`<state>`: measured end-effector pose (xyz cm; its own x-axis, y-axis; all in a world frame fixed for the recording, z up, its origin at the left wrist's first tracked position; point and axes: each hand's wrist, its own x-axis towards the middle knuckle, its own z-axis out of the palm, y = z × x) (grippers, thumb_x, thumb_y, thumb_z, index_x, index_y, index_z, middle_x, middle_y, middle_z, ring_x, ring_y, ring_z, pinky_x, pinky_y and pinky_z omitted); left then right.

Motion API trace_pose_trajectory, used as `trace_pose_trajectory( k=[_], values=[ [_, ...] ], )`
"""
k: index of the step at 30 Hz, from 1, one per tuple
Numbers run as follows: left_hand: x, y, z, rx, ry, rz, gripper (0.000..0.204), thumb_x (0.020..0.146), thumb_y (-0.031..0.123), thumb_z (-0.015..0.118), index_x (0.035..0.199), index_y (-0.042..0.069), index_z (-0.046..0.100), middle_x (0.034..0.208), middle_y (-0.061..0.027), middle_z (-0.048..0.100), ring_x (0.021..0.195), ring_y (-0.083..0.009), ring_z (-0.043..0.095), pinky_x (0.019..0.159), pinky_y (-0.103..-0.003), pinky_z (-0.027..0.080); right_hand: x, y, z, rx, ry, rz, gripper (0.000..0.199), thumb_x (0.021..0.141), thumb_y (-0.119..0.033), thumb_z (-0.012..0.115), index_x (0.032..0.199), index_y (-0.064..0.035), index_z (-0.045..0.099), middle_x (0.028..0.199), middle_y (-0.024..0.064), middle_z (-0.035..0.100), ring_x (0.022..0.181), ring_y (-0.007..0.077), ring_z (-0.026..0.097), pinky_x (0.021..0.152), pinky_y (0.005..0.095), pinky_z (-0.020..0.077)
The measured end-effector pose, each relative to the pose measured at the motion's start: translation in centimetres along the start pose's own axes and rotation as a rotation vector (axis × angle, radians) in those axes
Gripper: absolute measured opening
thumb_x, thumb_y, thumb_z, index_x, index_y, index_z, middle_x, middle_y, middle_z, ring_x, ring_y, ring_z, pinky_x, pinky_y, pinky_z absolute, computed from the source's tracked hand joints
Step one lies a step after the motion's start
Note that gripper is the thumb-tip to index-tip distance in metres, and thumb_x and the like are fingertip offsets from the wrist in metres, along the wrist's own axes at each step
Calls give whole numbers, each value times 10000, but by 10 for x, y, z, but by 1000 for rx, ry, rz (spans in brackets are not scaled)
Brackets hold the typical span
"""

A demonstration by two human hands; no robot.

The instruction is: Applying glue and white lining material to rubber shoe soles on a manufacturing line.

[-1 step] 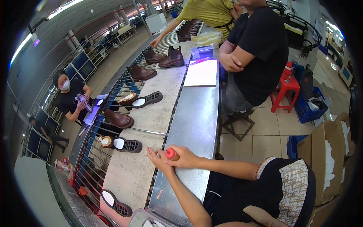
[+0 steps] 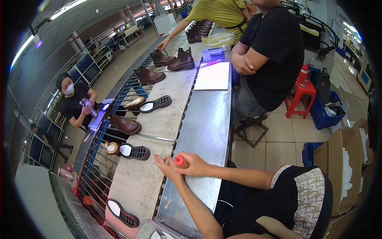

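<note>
My right hand [image 2: 195, 164] is wrapped round a small orange bottle with a red cap [image 2: 181, 161], held upright over the near edge of a metal worktop [image 2: 203, 119]. Beside it, my left hand [image 2: 167, 166] has its fingers stretched out, the palm close against the bottle; whether it touches cannot be made out. Just left of my hands, on a pale conveyor board [image 2: 131, 179], lies a dark shoe sole [image 2: 137, 152] with a white patch, next to a brown boot upper [image 2: 111, 148] seen from its open underside. Another sole [image 2: 122, 213] lies nearer me.
Farther along the roller line are a brown boot [image 2: 126, 125], another sole [image 2: 157, 104] and several more boots [image 2: 181, 59]. White paper [image 2: 213, 76] lies on the worktop. One co-worker [image 2: 77, 99] handles a shoe across the line; a person with folded arms [image 2: 274, 51] is at right.
</note>
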<state>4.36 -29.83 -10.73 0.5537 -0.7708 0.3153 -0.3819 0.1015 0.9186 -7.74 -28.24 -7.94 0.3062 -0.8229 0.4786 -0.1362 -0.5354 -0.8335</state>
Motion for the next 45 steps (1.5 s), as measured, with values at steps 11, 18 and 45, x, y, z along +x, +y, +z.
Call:
trace_pose_trajectory(
  k=[11,18,45],
  values=[
    [-5,9,-1,-39,64,7,723,847,147,515,1422,4,101,1474,-162,107,1027,-278,511,840,-338,453,-1,-4,1,7,4,0,443,728,-330,704,1007,-42,517,888,161,616,826,316,609,715,363,471],
    [-8,8,0,13,88,-26,691,848,136,519,1409,-24,149,1456,-178,134,994,-267,502,833,-337,454,-2,-3,-4,21,-24,-3,438,726,-333,706,994,-39,523,878,168,613,822,321,608,710,366,474],
    [-5,-7,1,-306,319,-175,160,823,92,638,919,-35,653,792,-64,648,665,-105,576,608,-228,476,-1,12,5,35,-6,17,423,702,-248,730,1003,-28,531,901,141,589,823,264,602,736,338,476]
  ],
)
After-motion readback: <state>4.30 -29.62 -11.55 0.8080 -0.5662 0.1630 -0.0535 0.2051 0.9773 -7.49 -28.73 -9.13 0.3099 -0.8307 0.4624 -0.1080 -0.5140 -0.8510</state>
